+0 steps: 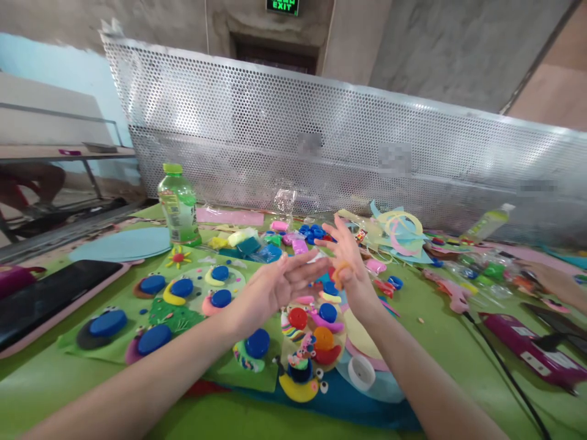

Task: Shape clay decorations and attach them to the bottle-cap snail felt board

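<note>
My left hand [282,280] is raised over the middle of the table, palm turned inward and fingers stretched out, with nothing seen in it. Facing it, my right hand [351,256] has its upper fingers spread and carries a small lump of orange modelling clay [340,275] by the thumb. Below the hands lie clay snails with bottle-cap shells, among them one with a red cap [298,318], one with an orange cap [323,339] and a yellow snail [298,388] with bulging eyes. A green sheet [206,366] at the left bears several blue-capped snails.
A green-capped bottle [178,208] stands at the back left, near a phone [59,299]. At right are a pink glue gun [452,292] with a cord, a purple box [534,348] and another person's hand [557,281]. A perforated metal panel [275,134] closes off the back.
</note>
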Action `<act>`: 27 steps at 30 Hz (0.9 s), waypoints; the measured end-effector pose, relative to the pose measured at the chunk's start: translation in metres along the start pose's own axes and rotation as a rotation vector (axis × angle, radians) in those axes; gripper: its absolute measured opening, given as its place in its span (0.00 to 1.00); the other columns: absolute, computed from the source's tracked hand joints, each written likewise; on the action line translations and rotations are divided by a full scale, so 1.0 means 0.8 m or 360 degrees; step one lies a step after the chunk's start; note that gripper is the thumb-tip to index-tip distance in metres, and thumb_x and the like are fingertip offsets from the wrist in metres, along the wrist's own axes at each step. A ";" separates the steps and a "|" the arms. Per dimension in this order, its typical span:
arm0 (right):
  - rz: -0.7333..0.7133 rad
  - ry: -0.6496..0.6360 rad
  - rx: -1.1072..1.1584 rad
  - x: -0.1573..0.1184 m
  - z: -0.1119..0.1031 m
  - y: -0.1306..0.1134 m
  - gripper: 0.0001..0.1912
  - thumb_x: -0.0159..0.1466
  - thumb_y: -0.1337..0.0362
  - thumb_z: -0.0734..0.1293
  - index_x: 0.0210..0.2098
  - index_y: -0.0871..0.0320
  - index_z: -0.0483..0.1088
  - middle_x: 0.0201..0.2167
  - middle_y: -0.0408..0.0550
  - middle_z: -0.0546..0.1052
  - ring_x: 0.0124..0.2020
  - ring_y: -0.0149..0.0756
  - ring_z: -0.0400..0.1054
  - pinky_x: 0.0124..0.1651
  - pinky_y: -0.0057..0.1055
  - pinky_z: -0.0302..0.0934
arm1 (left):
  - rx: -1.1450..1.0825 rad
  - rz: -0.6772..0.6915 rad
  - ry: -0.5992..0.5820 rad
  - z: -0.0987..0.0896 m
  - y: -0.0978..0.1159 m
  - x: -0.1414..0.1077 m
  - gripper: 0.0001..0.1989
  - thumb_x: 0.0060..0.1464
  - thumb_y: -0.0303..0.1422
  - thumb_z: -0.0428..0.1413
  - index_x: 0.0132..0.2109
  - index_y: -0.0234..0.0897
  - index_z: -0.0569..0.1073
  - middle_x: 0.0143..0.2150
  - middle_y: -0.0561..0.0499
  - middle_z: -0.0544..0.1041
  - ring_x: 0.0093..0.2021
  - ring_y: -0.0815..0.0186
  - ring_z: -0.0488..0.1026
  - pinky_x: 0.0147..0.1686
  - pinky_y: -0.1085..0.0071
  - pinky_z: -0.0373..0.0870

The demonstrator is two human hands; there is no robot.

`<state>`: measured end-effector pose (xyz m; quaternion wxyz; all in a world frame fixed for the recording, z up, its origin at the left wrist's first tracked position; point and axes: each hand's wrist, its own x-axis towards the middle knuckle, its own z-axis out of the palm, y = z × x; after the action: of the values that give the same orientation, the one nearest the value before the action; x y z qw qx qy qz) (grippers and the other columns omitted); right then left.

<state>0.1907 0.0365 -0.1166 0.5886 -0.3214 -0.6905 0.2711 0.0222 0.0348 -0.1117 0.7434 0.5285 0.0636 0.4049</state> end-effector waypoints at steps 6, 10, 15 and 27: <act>0.0041 0.0050 -0.0028 0.000 0.005 0.006 0.45 0.55 0.36 0.62 0.63 0.52 0.45 0.59 0.58 0.54 0.51 0.48 0.60 0.44 0.42 0.65 | -0.0053 -0.0301 0.0021 0.001 0.001 0.000 0.25 0.57 0.46 0.50 0.55 0.35 0.62 0.47 0.40 0.74 0.52 0.54 0.68 0.52 0.57 0.62; -0.0041 0.0140 -0.0304 0.000 0.006 0.006 0.38 0.60 0.45 0.63 0.62 0.52 0.46 0.59 0.56 0.53 0.53 0.47 0.57 0.48 0.47 0.60 | -0.0137 -0.0468 -0.0004 0.008 -0.002 -0.002 0.29 0.54 0.51 0.49 0.54 0.34 0.60 0.47 0.37 0.74 0.52 0.52 0.68 0.48 0.57 0.63; -0.0076 0.0155 -0.0419 -0.001 0.006 -0.001 0.37 0.59 0.48 0.63 0.62 0.53 0.46 0.58 0.56 0.55 0.52 0.47 0.57 0.49 0.48 0.58 | -0.0275 -0.0373 0.0081 0.007 0.011 -0.001 0.32 0.56 0.53 0.45 0.56 0.30 0.57 0.53 0.32 0.68 0.53 0.48 0.65 0.51 0.53 0.61; 0.0149 0.0122 -0.0187 0.001 0.007 0.000 0.44 0.53 0.48 0.69 0.62 0.51 0.45 0.58 0.56 0.55 0.51 0.48 0.58 0.49 0.49 0.58 | -0.0341 -0.0063 0.0118 0.009 0.015 -0.005 0.45 0.47 0.48 0.58 0.61 0.24 0.48 0.46 0.37 0.74 0.52 0.54 0.68 0.54 0.63 0.59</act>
<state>0.1852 0.0374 -0.1169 0.5813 -0.3976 -0.6664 0.2448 0.0169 0.0285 -0.1000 0.8007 0.4293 0.0579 0.4137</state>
